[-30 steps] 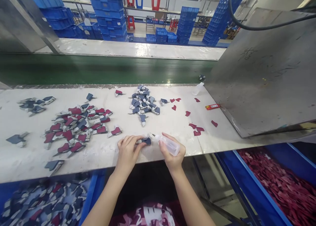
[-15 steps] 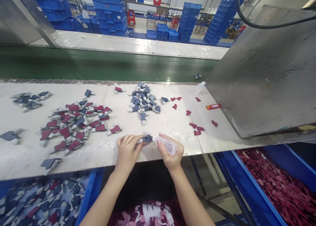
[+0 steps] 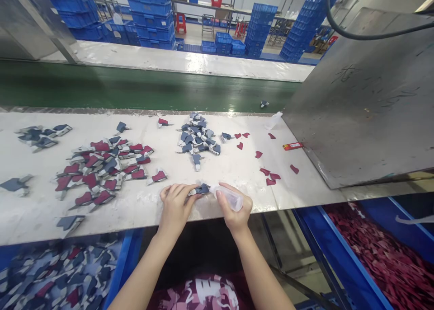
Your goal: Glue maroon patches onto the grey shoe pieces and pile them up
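Near the front edge of the white table, my left hand [image 3: 176, 206] pinches a small dark blue and grey plastic part [image 3: 202, 189] between thumb and fingers. My right hand [image 3: 237, 210] is wrapped round a translucent squeeze bottle [image 3: 231, 199], tilted so its nozzle meets or nearly meets the right end of that part; I cannot tell if they touch. Beyond my hands lies a heap of similar blue-grey parts [image 3: 196, 136]. To the right are several loose maroon pieces [image 3: 270, 176]. Left of my hands is a larger pile of parts with maroon faces [image 3: 105, 170].
A green conveyor belt [image 3: 152, 89] runs behind the table, carrying one small part [image 3: 264, 104]. At right stand a metal panel [image 3: 366, 106], another clear bottle [image 3: 274, 119] and a red packet [image 3: 293, 146]. Blue bins [image 3: 339, 237] sit below the table on both sides.
The small part on the conveyor has shifted slightly left. A pale, thin object has appeared at the right edge above the maroon bin. My hands have hardly moved.
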`<state>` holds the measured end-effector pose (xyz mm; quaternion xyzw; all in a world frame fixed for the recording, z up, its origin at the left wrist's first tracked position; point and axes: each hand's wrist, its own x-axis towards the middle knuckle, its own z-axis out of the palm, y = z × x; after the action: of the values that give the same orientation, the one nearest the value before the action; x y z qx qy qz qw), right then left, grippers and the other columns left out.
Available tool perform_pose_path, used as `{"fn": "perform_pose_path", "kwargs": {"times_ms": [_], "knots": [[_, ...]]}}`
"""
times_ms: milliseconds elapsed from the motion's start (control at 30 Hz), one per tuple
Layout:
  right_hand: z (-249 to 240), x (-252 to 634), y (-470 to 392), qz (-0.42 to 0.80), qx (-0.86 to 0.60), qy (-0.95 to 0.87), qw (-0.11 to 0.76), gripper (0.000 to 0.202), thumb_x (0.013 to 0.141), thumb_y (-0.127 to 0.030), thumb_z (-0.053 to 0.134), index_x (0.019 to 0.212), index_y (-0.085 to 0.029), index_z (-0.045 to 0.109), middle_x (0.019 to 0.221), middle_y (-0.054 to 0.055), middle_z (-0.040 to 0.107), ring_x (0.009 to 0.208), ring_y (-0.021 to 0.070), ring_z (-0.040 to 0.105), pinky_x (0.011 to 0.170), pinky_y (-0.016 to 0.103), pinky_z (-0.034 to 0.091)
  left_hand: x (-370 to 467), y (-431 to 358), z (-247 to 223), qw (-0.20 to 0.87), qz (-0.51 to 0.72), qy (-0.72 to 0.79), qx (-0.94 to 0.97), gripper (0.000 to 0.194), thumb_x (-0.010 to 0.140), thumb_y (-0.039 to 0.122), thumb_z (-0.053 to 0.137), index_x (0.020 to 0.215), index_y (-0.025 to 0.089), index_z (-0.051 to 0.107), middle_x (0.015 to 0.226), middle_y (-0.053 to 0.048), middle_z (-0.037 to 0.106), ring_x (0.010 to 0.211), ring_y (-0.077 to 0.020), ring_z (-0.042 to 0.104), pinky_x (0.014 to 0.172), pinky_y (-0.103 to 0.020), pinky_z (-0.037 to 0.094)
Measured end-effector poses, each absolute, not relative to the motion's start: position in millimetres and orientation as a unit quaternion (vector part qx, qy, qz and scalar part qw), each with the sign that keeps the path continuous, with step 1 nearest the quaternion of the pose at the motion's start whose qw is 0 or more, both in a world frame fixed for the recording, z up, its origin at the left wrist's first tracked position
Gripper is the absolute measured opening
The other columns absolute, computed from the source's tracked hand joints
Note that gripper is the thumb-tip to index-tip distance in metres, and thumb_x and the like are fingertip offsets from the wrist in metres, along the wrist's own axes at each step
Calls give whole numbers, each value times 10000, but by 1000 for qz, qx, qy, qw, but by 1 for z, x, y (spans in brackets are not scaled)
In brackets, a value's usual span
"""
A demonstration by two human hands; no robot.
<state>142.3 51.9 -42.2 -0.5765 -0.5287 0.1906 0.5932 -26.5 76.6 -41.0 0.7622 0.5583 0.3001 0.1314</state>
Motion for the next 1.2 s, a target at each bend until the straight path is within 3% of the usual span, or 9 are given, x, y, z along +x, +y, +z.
{"fn": "perform_pose_path", "kwargs": {"times_ms": [700,1200], "knots": [[-49,151,43,200,-562,-503,626,194,819,-304,705,913,-145,764,824,90,770,711,250,737,640,356,611,-24,77,-43,116,318,557,758,122,907,299,647,995,235,702,950,-30,765,914,-228,665,963,-424,273],[-47,144,48,215,-576,-478,628,237,806,-346,716,924,-146,766,876,106,777,761,269,745,710,393,620,-24,77,-43,121,326,551,759,111,885,270,687,994,258,698,946,-5,765,903,-221,666,961,-429,270]]}}
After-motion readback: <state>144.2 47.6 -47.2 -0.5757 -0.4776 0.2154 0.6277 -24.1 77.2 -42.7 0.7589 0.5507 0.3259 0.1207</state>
